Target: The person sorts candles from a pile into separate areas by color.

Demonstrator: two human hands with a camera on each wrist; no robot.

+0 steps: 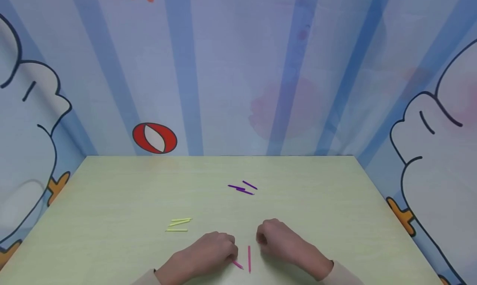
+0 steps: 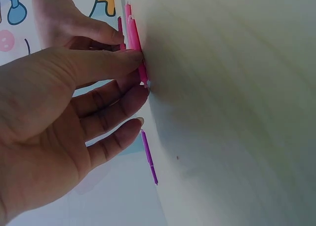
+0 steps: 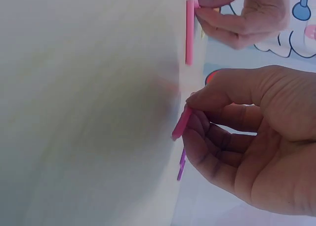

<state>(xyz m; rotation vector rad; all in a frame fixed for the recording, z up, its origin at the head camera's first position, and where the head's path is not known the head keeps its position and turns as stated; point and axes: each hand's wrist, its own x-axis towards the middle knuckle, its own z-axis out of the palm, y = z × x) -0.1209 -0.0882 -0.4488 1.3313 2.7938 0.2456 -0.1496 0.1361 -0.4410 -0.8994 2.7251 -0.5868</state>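
My left hand (image 1: 214, 249) pinches a thin pink stick (image 1: 237, 264) with a small pale tip, low over the table; in the left wrist view the thumb lies across this stick (image 2: 136, 35). My right hand (image 1: 281, 241) holds another pink stick (image 3: 182, 123) between thumb and fingers, as the right wrist view shows; in the head view that stick is hidden. Between the hands, a third pink stick (image 1: 249, 259) lies on the table, pointing away from me, touched by neither hand.
Several yellow sticks (image 1: 179, 223) lie on the pale table (image 1: 112, 194), left of and beyond my left hand. Purple sticks (image 1: 244, 190) lie farther back, near the middle. A striped cartoon backdrop (image 1: 231, 69) rises behind the table and along both sides.
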